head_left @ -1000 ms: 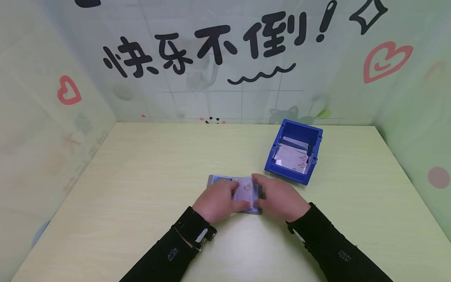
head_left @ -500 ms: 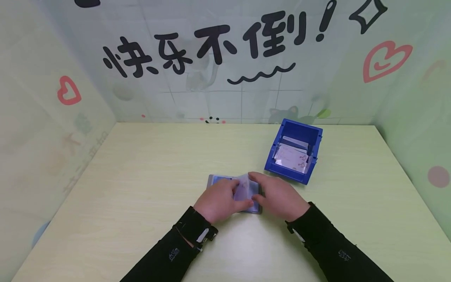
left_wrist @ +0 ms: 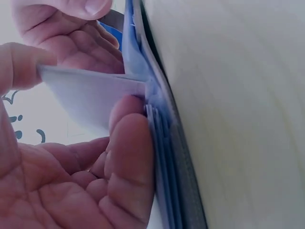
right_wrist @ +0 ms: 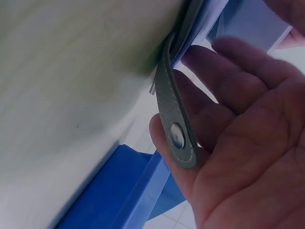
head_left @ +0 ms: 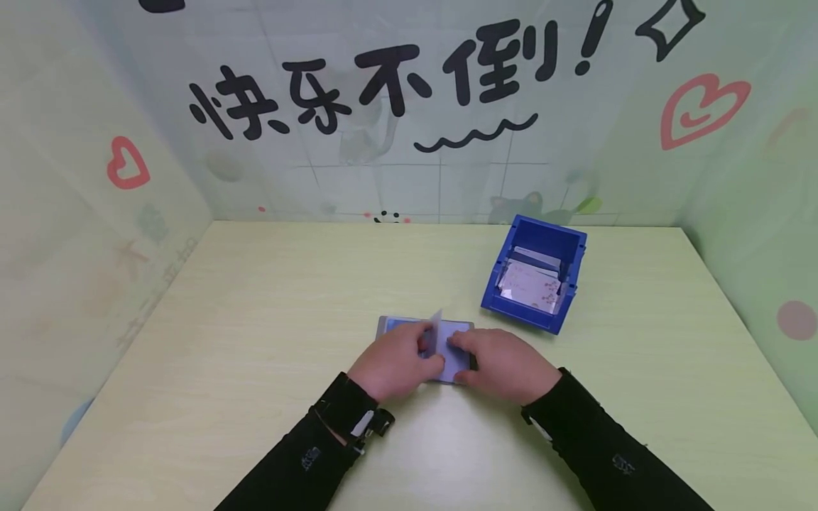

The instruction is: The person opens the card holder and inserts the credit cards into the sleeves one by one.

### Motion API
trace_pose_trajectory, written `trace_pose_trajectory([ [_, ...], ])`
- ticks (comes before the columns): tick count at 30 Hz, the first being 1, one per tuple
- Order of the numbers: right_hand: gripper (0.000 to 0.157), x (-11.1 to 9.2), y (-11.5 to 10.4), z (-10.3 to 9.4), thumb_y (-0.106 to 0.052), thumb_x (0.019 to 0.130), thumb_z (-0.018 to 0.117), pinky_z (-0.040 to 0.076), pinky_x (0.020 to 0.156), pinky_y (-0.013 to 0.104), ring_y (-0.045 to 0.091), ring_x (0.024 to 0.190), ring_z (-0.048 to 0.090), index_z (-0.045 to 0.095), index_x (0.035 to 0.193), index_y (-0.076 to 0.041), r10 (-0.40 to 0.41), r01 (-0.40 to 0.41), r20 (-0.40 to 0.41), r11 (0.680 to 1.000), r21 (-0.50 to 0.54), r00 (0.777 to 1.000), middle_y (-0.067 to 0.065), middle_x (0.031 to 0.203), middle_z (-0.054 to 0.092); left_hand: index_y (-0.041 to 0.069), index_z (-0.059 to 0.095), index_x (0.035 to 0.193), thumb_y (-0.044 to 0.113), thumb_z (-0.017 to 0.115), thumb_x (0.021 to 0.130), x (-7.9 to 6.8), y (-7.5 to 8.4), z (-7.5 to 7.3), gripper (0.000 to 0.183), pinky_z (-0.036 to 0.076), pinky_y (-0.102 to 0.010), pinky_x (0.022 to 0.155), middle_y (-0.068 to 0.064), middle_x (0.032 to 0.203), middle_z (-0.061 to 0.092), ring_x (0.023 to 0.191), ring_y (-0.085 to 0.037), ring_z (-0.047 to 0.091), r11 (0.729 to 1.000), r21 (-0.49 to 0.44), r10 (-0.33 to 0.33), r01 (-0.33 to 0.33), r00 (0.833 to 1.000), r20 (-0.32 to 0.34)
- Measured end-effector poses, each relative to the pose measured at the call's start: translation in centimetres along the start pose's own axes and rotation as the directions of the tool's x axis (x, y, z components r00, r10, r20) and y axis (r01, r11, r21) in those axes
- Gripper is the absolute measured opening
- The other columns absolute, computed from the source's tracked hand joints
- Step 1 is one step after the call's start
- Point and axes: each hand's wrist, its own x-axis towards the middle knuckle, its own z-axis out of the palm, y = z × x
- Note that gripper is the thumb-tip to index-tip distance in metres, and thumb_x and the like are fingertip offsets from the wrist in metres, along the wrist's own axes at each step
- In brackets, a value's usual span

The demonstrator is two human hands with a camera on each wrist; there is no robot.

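A small card holder (head_left: 381,325) with a grey cover lies spread on the table, with bluish clear sleeves inside. My left hand (head_left: 395,360) pinches one of its pages (left_wrist: 90,95), which stands nearly upright at the middle of the holder. Over the right half, my right hand (head_left: 508,360) touches the flat page (head_left: 455,360) with its fingertips. In the right wrist view a grey strap (right_wrist: 172,105) with a metal snap hangs from the cover, beside the right palm and fingers. The left hand covers most of the holder's left half in the head view.
Behind the right hand a blue plastic box (head_left: 519,316) stands on the pale wood table (head_left: 287,284), with pink-flowered cards (head_left: 529,287) in it. A printed cloth wall (head_left: 396,184) runs along the back and both sides.
The page lay over the right half, then lifted and swung left to stand upright. My right hand let go of its edge and moved down onto the page beneath.
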Motion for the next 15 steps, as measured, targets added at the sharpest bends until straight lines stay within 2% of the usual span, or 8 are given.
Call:
trace_pose_trajectory([
  [3, 0.052, -0.05, -0.14, -0.05, -0.037, 0.081, 0.072, 0.046, 0.089, 0.035, 0.010, 0.095, 0.052, 0.060, 0.124, -0.011, -0.013, 0.013, 0.001, 1.000, -0.022, 1.000, -0.001, 0.115, 0.061, 0.005, 0.042, 0.138, 0.034, 0.053, 0.084, -0.13, -0.10, -0.08, 0.062, 0.047, -0.029, 0.066, -0.003, 0.116, 0.055, 0.080, -0.014, 0.052, 1.000, -0.005, -0.031, 0.031, 1.000, -0.005],
  [5, 0.053, -0.08, -0.26, -0.06, -0.038, 0.080, 0.073, 0.045, 0.092, 0.036, 0.011, 0.100, 0.052, 0.059, 0.124, -0.011, -0.008, 0.008, 0.001, 0.999, -0.035, 1.000, -0.001, 0.118, 0.060, 0.004, 0.039, 0.140, 0.031, 0.050, 0.085, -0.20, -0.19, -0.11, 0.063, 0.047, -0.031, 0.066, -0.004, 0.121, 0.053, 0.081, -0.016, 0.052, 0.999, -0.010, -0.049, 0.049, 0.999, -0.004],
  [7, 0.054, -0.13, -0.37, -0.09, -0.038, 0.080, 0.073, 0.043, 0.094, 0.036, 0.013, 0.107, 0.051, 0.059, 0.124, -0.010, -0.005, 0.005, 0.001, 0.999, -0.045, 1.000, 0.000, 0.122, 0.059, 0.003, 0.039, 0.140, 0.028, 0.049, 0.086, -0.29, -0.27, -0.15, 0.060, 0.045, -0.031, 0.067, -0.004, 0.120, 0.052, 0.083, -0.017, 0.051, 0.998, -0.006, -0.058, 0.058, 0.998, -0.009],
  [13, 0.055, -0.18, -0.48, -0.06, -0.040, 0.080, 0.072, 0.041, 0.097, 0.038, 0.018, 0.117, 0.046, 0.060, 0.125, -0.010, -0.012, 0.013, 0.013, 0.996, -0.085, 1.000, 0.002, 0.132, 0.054, 0.003, 0.043, 0.134, 0.021, 0.049, 0.089, -0.60, -0.55, -0.41, 0.049, 0.045, -0.033, 0.065, -0.006, 0.103, 0.054, 0.081, -0.019, 0.051, 0.998, 0.005, -0.055, 0.056, 0.997, -0.049],
  [15, 0.056, -0.18, -0.46, 0.01, -0.042, 0.080, 0.071, 0.040, 0.097, 0.038, 0.018, 0.118, 0.046, 0.060, 0.125, -0.010, -0.015, 0.017, 0.020, 0.995, -0.102, 1.000, 0.002, 0.133, 0.053, 0.002, 0.040, 0.136, 0.020, 0.049, 0.089, -0.62, -0.73, -0.51, 0.052, 0.047, -0.034, 0.066, -0.008, 0.108, 0.056, 0.081, -0.019, 0.052, 0.998, 0.020, -0.056, 0.057, 0.996, -0.069],
])
